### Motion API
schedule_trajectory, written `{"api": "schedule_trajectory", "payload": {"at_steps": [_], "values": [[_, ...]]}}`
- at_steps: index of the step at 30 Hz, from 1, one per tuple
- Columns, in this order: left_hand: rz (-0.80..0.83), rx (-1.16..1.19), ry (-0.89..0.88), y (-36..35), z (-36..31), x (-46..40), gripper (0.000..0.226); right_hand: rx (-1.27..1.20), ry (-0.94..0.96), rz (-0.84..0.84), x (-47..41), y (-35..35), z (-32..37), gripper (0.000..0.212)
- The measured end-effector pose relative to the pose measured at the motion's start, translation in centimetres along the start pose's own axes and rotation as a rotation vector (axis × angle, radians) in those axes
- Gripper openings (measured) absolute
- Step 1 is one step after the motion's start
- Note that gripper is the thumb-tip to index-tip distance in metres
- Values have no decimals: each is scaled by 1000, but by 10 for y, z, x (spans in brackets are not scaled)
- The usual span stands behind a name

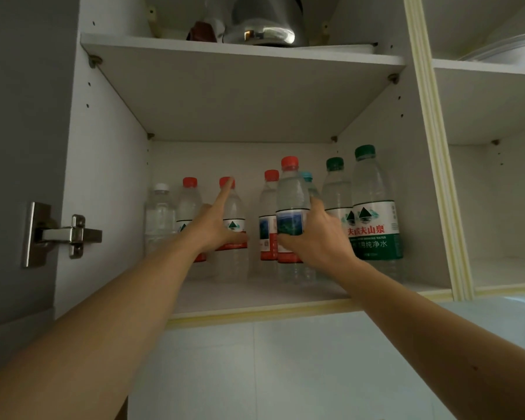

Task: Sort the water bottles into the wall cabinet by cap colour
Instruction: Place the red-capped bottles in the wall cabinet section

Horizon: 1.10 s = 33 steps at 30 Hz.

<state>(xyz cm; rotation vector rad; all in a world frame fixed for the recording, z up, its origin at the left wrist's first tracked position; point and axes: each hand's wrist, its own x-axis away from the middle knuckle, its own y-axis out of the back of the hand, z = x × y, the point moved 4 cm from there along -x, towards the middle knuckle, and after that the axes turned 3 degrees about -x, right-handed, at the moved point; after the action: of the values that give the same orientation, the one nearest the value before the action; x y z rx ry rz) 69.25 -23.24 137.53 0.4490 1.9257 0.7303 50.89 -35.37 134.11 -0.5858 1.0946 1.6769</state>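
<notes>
Right hand [312, 237] grips red-cap bottle [290, 213]; left hand [215, 219] flat, finger steadying red-cap row [226, 182]. Slide bottle left into gap, keep upright, avoid blue-cap bottle [307, 177].

Dim, soft light throughout. Grey open cabinet door [19, 147] at left, carrying a shiny steel hinge [58, 234]. Pale yellow edging strip [437, 165] dividing off a second white compartment at right. Glossy pale wall tiles [285, 365] below. Polished steel kettle [264, 22] on the upper white shelf [240, 51].

Gap between red-capped bottles [231, 225], seemingly.
</notes>
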Motion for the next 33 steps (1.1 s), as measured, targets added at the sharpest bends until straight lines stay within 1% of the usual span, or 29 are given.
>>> {"api": "schedule_trajectory", "payload": {"at_steps": [2, 4, 7, 9, 12, 17, 20, 23, 25, 27, 30, 33], "values": [[-19, -44, 21, 0, 6, -3, 122, -10, 7, 49, -3, -4, 4, 69], [-40, -71, 37, -1, 12, -5, 120, -5, 13, 94, -7, -9, 9, 65], [-43, -78, 44, 3, 20, -6, 121, -55, 14, 155, -11, -21, 18, 69], [-13, -80, 55, 6, 27, -5, 125, -67, 21, 196, -14, -31, 24, 73], [28, -75, 72, 10, 34, -1, 134, -80, 17, 235, -18, -43, 28, 72], [69, -46, 92, 11, 33, 3, 144, -81, 8, 241, -19, -48, 33, 71], [42, -37, 104, 11, 33, 5, 148, -69, -7, 247, -18, -50, 36, 73], [30, -29, 83, 9, 34, 8, 150, -16, -40, 252, -17, -54, 36, 79], [42, -16, 58, 7, 33, 8, 151, 44, -63, 232, -17, -56, 33, 86], [52, 2, 30, 7, 31, 7, 152, 50, -88, 214, -19, -57, 30, 90], [56, -3, 2, 8, 26, 7, 150, 70, -86, 201, -23, -56, 29, 87], [64, -58, 10, 6, 27, 8, 148, 109, -78, 206, -23, -55, 31, 78]]}}
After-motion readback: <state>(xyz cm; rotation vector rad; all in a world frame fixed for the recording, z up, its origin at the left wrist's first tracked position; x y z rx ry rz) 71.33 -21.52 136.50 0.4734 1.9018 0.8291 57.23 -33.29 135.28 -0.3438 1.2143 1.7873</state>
